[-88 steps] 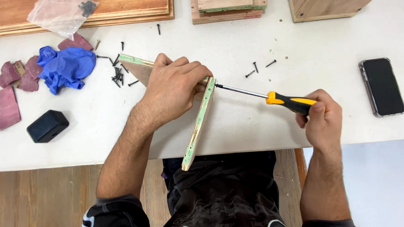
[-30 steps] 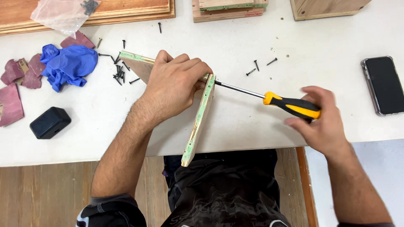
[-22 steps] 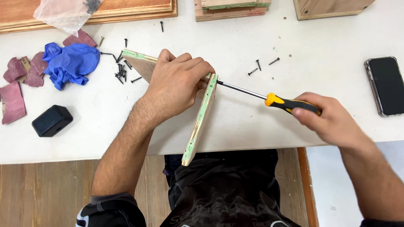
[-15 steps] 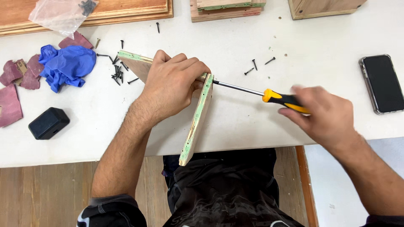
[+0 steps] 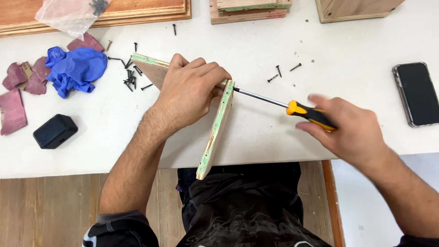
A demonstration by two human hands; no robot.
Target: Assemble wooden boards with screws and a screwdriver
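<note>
1. On the white tabletop (image 5: 283,41), two green-edged plywood boards (image 5: 216,130) are set together at an angle, with the nearer board reaching past the table's front edge.
2. The corner where the boards meet is covered by the left hand (image 5: 190,91), whose fingers are curled tightly over the joint.
3. A screwdriver with a yellow and black handle and a thin steel shaft (image 5: 292,106) is gripped at its handle by the right hand (image 5: 350,130); the hand is blurred.
4. The tip of the shaft is pressed against the outer face of the nearer board, just beside the left fingertips.
5. A scatter of black screws (image 5: 130,80) is seen left of the boards, and two more black screws (image 5: 283,72) lie near the shaft.
6. Crumpled blue gloves (image 5: 73,68), pink sandpaper scraps (image 5: 16,98) and a small black box (image 5: 55,131) are placed at the left.
7. A dark phone (image 5: 417,93) is laid at the right edge.
</note>
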